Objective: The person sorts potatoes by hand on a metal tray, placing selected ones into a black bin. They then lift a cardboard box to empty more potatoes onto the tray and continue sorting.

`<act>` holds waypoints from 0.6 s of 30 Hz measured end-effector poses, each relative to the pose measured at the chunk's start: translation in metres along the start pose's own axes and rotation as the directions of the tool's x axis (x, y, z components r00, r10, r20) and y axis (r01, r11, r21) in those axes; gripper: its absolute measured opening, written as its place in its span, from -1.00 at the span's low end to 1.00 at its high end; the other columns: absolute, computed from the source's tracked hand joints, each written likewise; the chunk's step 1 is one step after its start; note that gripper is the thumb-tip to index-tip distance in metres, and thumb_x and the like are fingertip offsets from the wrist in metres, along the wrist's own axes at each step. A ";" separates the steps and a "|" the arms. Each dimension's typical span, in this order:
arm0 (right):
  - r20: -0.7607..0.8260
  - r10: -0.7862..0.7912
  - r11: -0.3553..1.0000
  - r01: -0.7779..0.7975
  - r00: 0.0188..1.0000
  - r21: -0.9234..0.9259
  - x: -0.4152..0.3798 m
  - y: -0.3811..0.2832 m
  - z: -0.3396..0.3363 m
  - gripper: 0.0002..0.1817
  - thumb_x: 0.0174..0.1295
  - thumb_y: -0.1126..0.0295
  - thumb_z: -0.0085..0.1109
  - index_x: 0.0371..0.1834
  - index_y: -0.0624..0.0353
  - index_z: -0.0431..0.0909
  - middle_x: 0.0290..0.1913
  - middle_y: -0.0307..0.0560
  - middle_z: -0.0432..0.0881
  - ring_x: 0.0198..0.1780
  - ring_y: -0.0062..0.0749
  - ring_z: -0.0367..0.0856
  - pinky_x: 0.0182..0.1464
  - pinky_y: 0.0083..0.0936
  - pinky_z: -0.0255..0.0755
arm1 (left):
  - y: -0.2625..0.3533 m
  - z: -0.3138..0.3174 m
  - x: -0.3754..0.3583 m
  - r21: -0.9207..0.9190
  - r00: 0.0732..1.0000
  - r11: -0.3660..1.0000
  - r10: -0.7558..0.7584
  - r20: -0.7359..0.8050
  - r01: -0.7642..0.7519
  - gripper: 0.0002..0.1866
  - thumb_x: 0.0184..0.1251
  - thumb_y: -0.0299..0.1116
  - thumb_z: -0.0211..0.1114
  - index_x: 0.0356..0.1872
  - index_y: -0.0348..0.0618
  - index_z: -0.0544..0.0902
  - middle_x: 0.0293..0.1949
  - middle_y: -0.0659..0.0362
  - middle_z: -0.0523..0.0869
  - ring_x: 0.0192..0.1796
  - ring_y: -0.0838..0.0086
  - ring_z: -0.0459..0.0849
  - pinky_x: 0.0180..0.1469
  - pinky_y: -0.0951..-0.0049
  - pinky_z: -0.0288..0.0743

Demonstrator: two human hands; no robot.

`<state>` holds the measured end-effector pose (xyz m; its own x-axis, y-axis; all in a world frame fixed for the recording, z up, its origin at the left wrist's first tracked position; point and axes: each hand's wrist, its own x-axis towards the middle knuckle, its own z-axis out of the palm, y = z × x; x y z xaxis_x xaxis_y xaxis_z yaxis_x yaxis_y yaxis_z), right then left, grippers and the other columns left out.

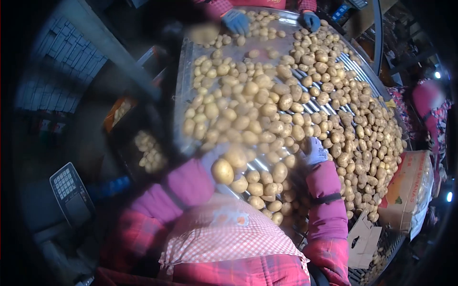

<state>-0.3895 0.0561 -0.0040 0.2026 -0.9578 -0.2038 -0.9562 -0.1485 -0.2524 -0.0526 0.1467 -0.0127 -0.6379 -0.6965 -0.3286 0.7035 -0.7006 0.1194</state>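
Note:
Potatoes [286, 102] cover a metal sorting table with shiny rollers [312, 106]. My left hand [213, 155], in a pale glove, is at the near left edge, blurred. Two large potatoes [222, 171] overlap it, and its fingers are hidden behind them; whether it grips them I cannot tell. Among the potatoes right of centre lies my right hand [316, 150], in a pale glove with dark print, its fingertips lost in shadow. Between my hands, several potatoes [260, 183] rest at the near edge beside bare rollers.
Across the table, another person's blue-gloved hands [235, 22] are at the far potatoes. A banana carton [405, 190] stands at the right, near a torn cardboard piece [364, 240]. On the left are a keypad display [70, 188] and a container of potatoes [150, 151]. Another person [429, 105] is at the right.

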 end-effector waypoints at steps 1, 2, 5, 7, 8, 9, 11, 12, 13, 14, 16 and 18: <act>0.063 0.034 0.999 -0.033 0.997 -0.016 0.001 -0.007 -0.004 -0.24 -0.03 0.15 0.22 0.30 -0.03 0.15 0.02 0.15 0.46 0.09 0.05 0.42 0.12 -0.18 0.32 | -0.003 0.015 -0.004 -0.008 1.000 1.000 0.007 -0.019 -0.007 -0.44 0.22 0.04 0.07 0.06 -0.22 0.41 0.04 -0.07 0.50 -0.08 0.14 0.59 -0.14 0.21 0.56; 0.126 0.067 0.997 -0.064 0.990 -0.031 0.003 -0.014 -0.005 -0.16 -0.05 0.12 0.21 0.37 -0.12 0.06 0.08 0.13 0.42 0.17 0.03 0.37 0.17 -0.19 0.29 | -0.005 0.046 -0.007 -0.001 0.982 0.999 0.054 -0.184 -0.055 -0.45 0.22 0.03 0.08 0.05 -0.22 0.42 0.03 -0.06 0.51 -0.07 0.13 0.59 -0.10 0.20 0.54; 0.205 -0.001 0.999 0.007 0.979 -0.032 0.026 -0.016 -0.002 -0.08 -0.07 0.22 0.28 0.40 -0.06 0.00 0.09 0.19 0.46 0.07 -0.03 0.50 0.10 -0.27 0.37 | -0.007 0.042 -0.005 0.151 0.965 0.976 0.182 -0.190 -0.155 -0.50 0.23 -0.01 0.07 0.02 -0.20 0.45 -0.02 -0.04 0.55 -0.03 0.12 0.58 0.02 0.18 0.49; 0.320 0.022 0.988 -0.070 0.947 0.141 0.044 -0.004 0.005 -0.06 -0.10 0.24 0.43 0.38 0.00 0.09 0.07 0.02 0.52 0.04 -0.35 0.53 0.05 -0.49 0.41 | -0.006 0.053 -0.009 0.287 0.949 0.946 0.222 -0.226 -0.153 -0.59 0.29 -0.11 0.04 -0.01 -0.21 0.47 -0.04 -0.02 0.58 0.02 0.12 0.57 0.05 0.19 0.48; 0.316 0.006 0.989 -0.053 0.949 0.140 0.050 0.006 0.008 -0.06 -0.10 0.24 0.43 0.38 0.00 0.09 0.07 0.02 0.52 0.04 -0.35 0.53 0.05 -0.49 0.41 | -0.008 0.044 -0.006 0.289 0.945 0.942 0.239 -0.224 -0.170 -0.59 0.29 -0.11 0.04 -0.01 -0.21 0.47 -0.04 -0.02 0.58 0.02 0.12 0.57 0.05 0.19 0.48; 0.334 -0.100 0.916 -0.045 0.937 0.400 0.052 0.017 0.010 -0.13 -0.06 0.34 0.38 0.37 0.00 0.13 0.05 -0.02 0.54 0.01 -0.41 0.52 0.03 -0.52 0.41 | -0.011 0.028 -0.002 0.596 0.926 0.760 0.371 -0.073 -0.258 -0.61 0.29 -0.14 0.05 -0.01 -0.21 0.47 -0.04 -0.01 0.58 0.03 0.13 0.56 0.06 0.19 0.48; 0.409 -0.259 0.729 -0.100 0.875 0.677 0.052 0.029 -0.005 -0.31 0.10 0.51 0.08 0.37 -0.03 0.14 0.24 0.00 0.38 0.11 -0.35 0.48 0.13 -0.53 0.34 | -0.006 0.037 -0.005 0.317 0.950 0.916 0.293 -0.109 -0.246 -0.58 0.24 -0.21 0.12 0.07 -0.22 0.42 0.03 0.01 0.54 0.06 0.09 0.53 0.10 0.15 0.45; 0.412 -0.264 0.736 -0.094 0.872 0.671 0.055 0.032 -0.006 -0.31 0.10 0.51 0.08 0.37 -0.03 0.14 0.24 0.00 0.38 0.11 -0.35 0.48 0.13 -0.53 0.34 | -0.003 0.057 -0.012 0.311 0.947 0.915 0.302 -0.107 -0.256 -0.58 0.24 -0.21 0.12 0.07 -0.22 0.42 0.03 0.01 0.54 0.06 0.09 0.53 0.10 0.15 0.45; 0.458 -0.117 0.788 -0.198 0.881 0.583 0.058 0.033 -0.006 -0.33 0.10 0.50 0.08 0.35 -0.02 0.18 0.21 -0.02 0.41 0.13 -0.34 0.46 0.14 -0.52 0.34 | 0.001 0.081 -0.020 0.294 0.934 0.926 0.302 -0.193 -0.239 -0.71 0.18 -0.22 0.17 -0.16 -0.19 0.50 -0.20 0.11 0.56 -0.15 0.30 0.54 -0.11 0.35 0.44; 0.485 0.038 0.819 -0.305 0.874 0.486 0.060 0.034 -0.005 -0.35 0.10 0.50 0.09 0.33 -0.01 0.21 0.18 -0.03 0.44 0.15 -0.33 0.45 0.14 -0.50 0.34 | 0.003 0.091 -0.024 0.274 0.915 0.936 0.295 -0.274 -0.219 -0.80 0.11 -0.23 0.23 -0.39 -0.15 0.59 -0.44 0.22 0.58 -0.37 0.52 0.54 -0.31 0.55 0.42; 0.409 0.133 0.831 -0.326 0.903 0.451 0.052 0.015 0.007 -0.41 0.11 0.38 0.13 0.28 -0.01 0.28 0.12 0.01 0.50 0.15 -0.22 0.46 0.12 -0.41 0.36 | 0.005 0.089 -0.026 0.214 0.932 0.947 0.285 -0.226 -0.237 -0.81 0.11 -0.24 0.23 -0.38 -0.14 0.58 -0.45 0.23 0.56 -0.39 0.52 0.53 -0.34 0.54 0.42; 0.150 0.153 0.911 -0.198 0.977 0.361 0.047 0.005 0.017 -0.47 0.14 0.19 0.11 0.22 -0.01 0.33 0.09 0.09 0.49 0.12 -0.09 0.47 0.11 -0.32 0.35 | 0.008 0.078 -0.030 0.156 0.945 0.955 0.276 -0.172 -0.251 -0.82 0.10 -0.25 0.23 -0.36 -0.13 0.57 -0.47 0.24 0.55 -0.41 0.53 0.51 -0.36 0.54 0.41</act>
<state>-0.3810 0.0148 -0.0306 0.0828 -0.9215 -0.3795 -0.8354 0.1434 -0.5306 -0.0527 0.1497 0.0710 -0.3546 -0.8255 -0.4392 0.7831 -0.5188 0.3429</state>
